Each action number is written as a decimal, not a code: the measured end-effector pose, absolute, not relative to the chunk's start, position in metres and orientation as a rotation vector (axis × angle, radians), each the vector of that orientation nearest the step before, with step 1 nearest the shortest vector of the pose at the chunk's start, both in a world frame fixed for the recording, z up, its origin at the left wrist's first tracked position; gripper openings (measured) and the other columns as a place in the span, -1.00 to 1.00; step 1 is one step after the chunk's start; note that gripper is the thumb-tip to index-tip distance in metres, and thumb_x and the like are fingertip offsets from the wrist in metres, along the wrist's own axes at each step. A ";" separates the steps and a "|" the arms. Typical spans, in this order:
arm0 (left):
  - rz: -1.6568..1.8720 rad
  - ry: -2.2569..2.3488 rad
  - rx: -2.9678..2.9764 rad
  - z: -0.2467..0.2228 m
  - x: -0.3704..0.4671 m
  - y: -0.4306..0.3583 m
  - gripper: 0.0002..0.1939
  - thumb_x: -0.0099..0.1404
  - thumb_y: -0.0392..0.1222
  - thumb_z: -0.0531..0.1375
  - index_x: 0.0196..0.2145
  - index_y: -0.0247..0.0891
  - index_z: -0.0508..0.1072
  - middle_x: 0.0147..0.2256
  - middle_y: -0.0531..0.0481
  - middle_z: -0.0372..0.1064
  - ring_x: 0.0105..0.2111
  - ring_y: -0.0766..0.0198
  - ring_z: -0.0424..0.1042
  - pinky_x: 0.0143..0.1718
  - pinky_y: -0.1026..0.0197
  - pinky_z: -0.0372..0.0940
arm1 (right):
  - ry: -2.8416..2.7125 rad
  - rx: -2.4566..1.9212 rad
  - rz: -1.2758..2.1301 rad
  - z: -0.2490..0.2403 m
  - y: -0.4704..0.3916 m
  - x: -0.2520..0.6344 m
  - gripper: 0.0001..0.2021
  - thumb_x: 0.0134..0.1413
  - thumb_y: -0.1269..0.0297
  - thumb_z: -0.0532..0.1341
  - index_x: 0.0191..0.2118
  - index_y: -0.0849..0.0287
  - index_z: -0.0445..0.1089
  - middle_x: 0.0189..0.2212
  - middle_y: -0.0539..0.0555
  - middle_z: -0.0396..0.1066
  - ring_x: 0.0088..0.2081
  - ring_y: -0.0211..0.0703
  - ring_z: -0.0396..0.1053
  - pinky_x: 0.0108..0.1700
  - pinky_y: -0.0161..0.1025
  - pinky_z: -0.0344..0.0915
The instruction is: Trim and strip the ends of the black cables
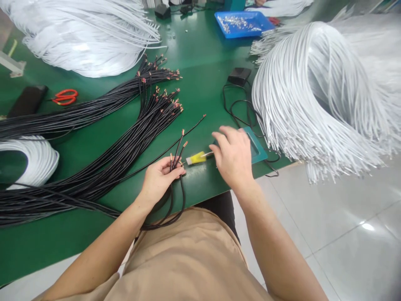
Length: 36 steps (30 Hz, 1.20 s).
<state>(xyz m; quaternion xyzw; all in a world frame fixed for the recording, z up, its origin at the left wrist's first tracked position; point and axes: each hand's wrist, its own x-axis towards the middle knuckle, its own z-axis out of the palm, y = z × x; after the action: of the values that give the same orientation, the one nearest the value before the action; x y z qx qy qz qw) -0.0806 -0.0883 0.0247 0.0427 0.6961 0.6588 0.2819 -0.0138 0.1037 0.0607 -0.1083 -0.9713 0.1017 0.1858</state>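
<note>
Near the table's front edge, my left hand is closed around several black cables, whose stripped ends with coppery wires point up. The cables loop down below that hand toward my lap. My right hand is open, fingers apart and bent, slightly blurred, over a teal tray. Between the hands lies a tool with a yellow handle, pale at its end. Its metal shaft reaches toward my right thumb, and whether they touch is unclear. Part of the tray is hidden under my right hand.
Bundles of black cables cover the left side. White cable bundles stand at the upper left and right. Red-handled scissors, a black box with a cord and a blue tray of small metal parts are on the green table.
</note>
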 end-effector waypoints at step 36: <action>1.989 1.684 0.207 0.051 -0.061 -0.096 -0.82 0.11 -0.23 0.34 -0.43 -0.28 0.38 -0.43 0.13 0.33 -0.38 0.44 0.38 -0.27 0.37 0.30 | -1.872 -0.560 2.321 0.066 0.043 -0.013 -0.83 -0.17 0.22 0.35 -0.44 0.20 0.44 -0.45 0.00 0.47 -0.42 -0.26 0.39 -0.29 -0.27 0.33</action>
<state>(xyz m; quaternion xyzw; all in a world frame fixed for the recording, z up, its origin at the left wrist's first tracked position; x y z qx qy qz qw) -0.0613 -0.0958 0.0512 0.0763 0.6219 0.7346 0.2604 -0.0129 0.0431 0.0657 -0.1842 -0.6163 0.7638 0.0539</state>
